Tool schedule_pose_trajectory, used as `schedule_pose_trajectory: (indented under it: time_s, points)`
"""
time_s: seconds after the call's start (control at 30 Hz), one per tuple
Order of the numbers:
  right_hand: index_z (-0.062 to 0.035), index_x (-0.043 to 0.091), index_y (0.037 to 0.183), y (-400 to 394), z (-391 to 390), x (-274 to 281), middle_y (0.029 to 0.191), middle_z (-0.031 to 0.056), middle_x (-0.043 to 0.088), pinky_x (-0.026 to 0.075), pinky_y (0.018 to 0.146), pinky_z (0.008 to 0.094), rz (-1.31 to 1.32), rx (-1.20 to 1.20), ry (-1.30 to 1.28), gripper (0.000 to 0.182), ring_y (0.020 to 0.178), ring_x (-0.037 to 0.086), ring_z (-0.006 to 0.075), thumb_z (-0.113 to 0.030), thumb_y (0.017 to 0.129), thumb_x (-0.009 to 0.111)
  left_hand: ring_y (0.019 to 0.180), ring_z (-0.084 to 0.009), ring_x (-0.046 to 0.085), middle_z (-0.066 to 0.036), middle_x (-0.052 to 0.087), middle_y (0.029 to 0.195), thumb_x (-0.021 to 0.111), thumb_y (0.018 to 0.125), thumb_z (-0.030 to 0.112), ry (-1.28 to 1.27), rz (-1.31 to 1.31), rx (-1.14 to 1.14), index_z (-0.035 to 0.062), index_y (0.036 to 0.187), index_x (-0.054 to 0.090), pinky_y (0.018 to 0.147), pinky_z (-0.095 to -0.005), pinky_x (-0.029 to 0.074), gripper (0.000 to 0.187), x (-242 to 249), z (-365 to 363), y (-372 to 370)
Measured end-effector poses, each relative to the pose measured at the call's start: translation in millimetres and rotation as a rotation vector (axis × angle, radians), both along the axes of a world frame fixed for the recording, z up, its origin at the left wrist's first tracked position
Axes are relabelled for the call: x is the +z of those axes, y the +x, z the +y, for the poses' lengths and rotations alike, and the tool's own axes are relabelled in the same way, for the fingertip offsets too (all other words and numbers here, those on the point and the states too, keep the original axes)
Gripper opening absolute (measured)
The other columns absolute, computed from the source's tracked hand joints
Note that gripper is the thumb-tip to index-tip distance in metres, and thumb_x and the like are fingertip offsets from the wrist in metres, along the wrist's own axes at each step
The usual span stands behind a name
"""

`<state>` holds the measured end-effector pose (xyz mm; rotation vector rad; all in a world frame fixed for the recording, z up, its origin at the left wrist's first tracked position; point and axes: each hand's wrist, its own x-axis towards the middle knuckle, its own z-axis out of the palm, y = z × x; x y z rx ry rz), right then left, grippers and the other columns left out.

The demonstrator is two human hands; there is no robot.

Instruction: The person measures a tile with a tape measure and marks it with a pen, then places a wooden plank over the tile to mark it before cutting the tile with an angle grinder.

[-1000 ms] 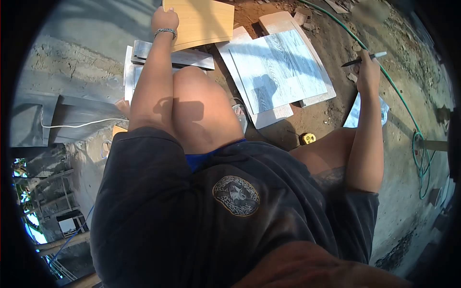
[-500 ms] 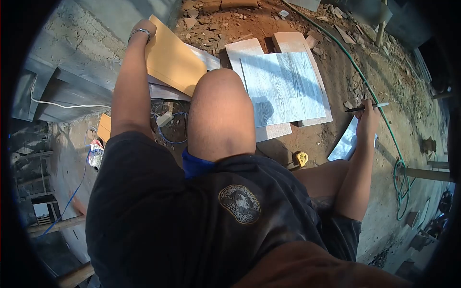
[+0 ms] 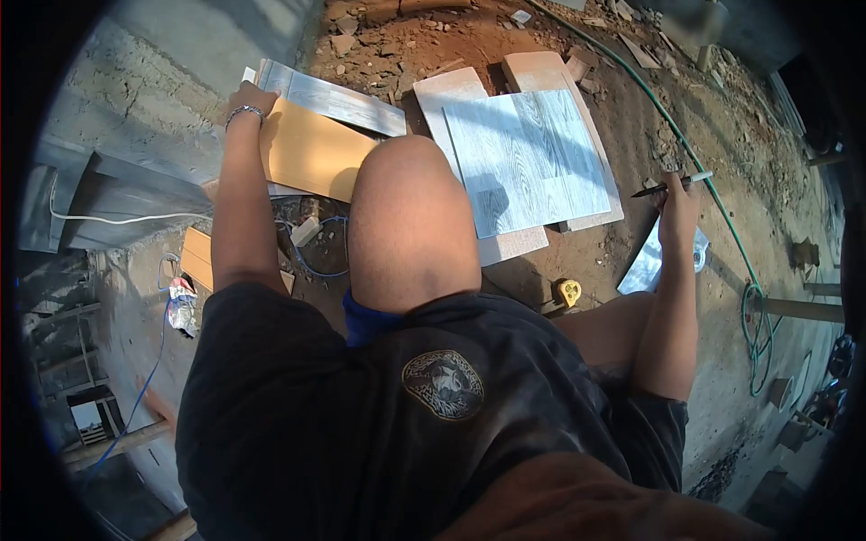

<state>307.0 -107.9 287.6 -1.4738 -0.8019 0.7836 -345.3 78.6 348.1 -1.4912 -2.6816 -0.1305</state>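
Observation:
My left hand (image 3: 251,97), with a chain bracelet at its wrist, is closed on the upper left corner of a tan board (image 3: 316,149). The board slants down toward my raised knee, which hides its lower end. Just beyond it lies a grey wood-grain plank (image 3: 347,106). Held out to the right, my right hand (image 3: 678,194) grips a marker (image 3: 651,190), its dark tip pointing left. A square wood-grain tile (image 3: 528,162) rests on paler tiles (image 3: 591,221) between my hands.
A yellow tape measure (image 3: 568,292) lies on the ground by my right thigh. A green hose (image 3: 672,122) runs along the right side. A shiny pale strip (image 3: 642,261) lies below my right hand. Rubble (image 3: 397,45) and a concrete wall (image 3: 162,99) border the far left area.
The tan board has swung lower, exposing more of the grey wood-grain plank behind it. My left hand has moved down and left with it. My right hand has risen slightly with the marker.

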Motion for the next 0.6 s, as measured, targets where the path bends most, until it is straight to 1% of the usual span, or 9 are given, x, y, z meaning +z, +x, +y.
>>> schedule_pose_trajectory:
  time_s: [0.13,0.2,0.27,0.33,0.37,0.4,0.47,0.53,0.6]
  points:
    - [-0.0056,0.061,0.087,-14.8,-0.1,11.1,0.073,-0.0006,0.057,0.044,0.063,0.0272,0.018,0.103,-0.048,0.023,0.065,0.053,0.0093,-0.022,0.09,0.075,0.115,-0.0288,0.066,-0.02,0.069,0.12,0.073,0.09,0.042,0.047,-0.316,-0.69,-0.001,0.135,0.057,0.099,-0.0385,0.05,0.065,13.3,33.9,59.4]
    - [-0.0064,0.064,0.09,-19.3,4.8,4.9,0.074,-0.0011,0.058,0.044,0.063,0.0267,0.004,0.167,-0.013,0.024,0.066,0.054,0.0092,-0.027,0.092,0.076,0.105,-0.0198,0.066,-0.013,0.07,0.109,0.069,0.095,0.036,-0.039,-0.606,-0.927,-0.0019,0.13,0.06,0.094,-0.0332,0.05,0.053,48.1,-5.1,158.9]
    - [-0.0068,0.065,0.092,-28.1,8.5,1.4,0.075,-0.0013,0.059,0.044,0.063,0.0265,0.006,0.212,0.008,0.025,0.066,0.053,0.0088,-0.03,0.092,0.076,0.105,-0.0153,0.064,-0.009,0.069,0.113,0.066,0.097,0.034,-0.067,-0.536,-1.178,0.002,0.134,0.059,0.095,-0.0312,0.05,0.049,72.7,-41.4,244.0]
    - [-0.0031,0.067,0.095,-38.7,10.3,12.2,0.073,0.0022,0.059,0.045,0.064,0.0303,-0.387,0.338,-0.137,0.033,0.067,0.054,0.0111,-0.035,0.095,0.072,0.103,-0.0141,0.064,-0.007,0.068,0.109,0.066,0.097,0.035,-0.158,-0.596,-1.388,0.0049,0.134,0.06,0.093,-0.0305,0.05,0.048,68.7,-57.7,308.8]
    - [-0.0031,0.067,0.095,-44.6,9.1,15.0,0.073,0.0022,0.059,0.045,0.064,0.0303,-0.376,0.335,-0.142,0.033,0.067,0.054,0.0111,-0.035,0.095,0.072,0.098,-0.014,0.064,-0.006,0.068,0.105,0.066,0.098,0.036,-0.152,-0.608,-1.484,0.0055,0.133,0.06,0.089,-0.0305,0.051,0.047,55.7,-62.7,337.1]
    - [-0.0013,0.067,0.097,-50.7,7.6,17.5,0.072,0.0081,0.061,0.047,0.065,0.0348,-0.537,0.463,-0.085,0.039,0.068,0.057,0.0177,-0.04,0.096,0.069,0.093,-0.0139,0.064,-0.006,0.068,0.101,0.066,0.098,0.036,-0.144,-0.621,-1.577,0.006,0.133,0.061,0.086,-0.0306,0.052,0.046,42.0,-71.0,361.8]
    - [0.0,0.066,0.101,-63.8,2.6,13.2,0.076,0.0197,0.063,0.047,0.068,0.045,-0.78,0.582,-0.035,0.045,0.071,0.061,0.0348,-0.045,0.1,0.06,0.077,-0.0107,0.061,-0.004,0.067,0.092,0.066,0.098,0.038,-0.199,-0.806,-1.595,0.0074,0.13,0.063,0.068,-0.0272,0.05,0.044,7.1,-72.8,400.3]
    - [0.0008,0.066,0.1,-70.3,1.5,5.8,0.076,0.0206,0.064,0.046,0.067,0.0466,-0.785,0.601,-0.054,0.046,0.072,0.06,0.0378,-0.045,0.099,0.061,0.065,-0.0109,0.06,-0.003,0.066,0.071,0.066,0.097,0.034,-0.089,-0.743,-1.615,0.0051,0.101,0.072,0.063,-0.0272,0.048,0.03,-9.0,-75.7,415.3]
    - [0.0025,0.067,0.09,-73.4,2.7,8.8,0.072,0.0221,0.062,0.046,0.067,0.0465,-0.764,0.563,-0.113,0.041,0.068,0.06,0.0384,-0.037,0.098,0.063,0.061,-0.0135,0.061,-0.005,0.066,0.069,0.065,0.096,0.036,0.027,-0.77,-1.618,0.0049,0.094,0.071,0.061,-0.0295,0.047,0.032,-15.2,-72.8,414.2]
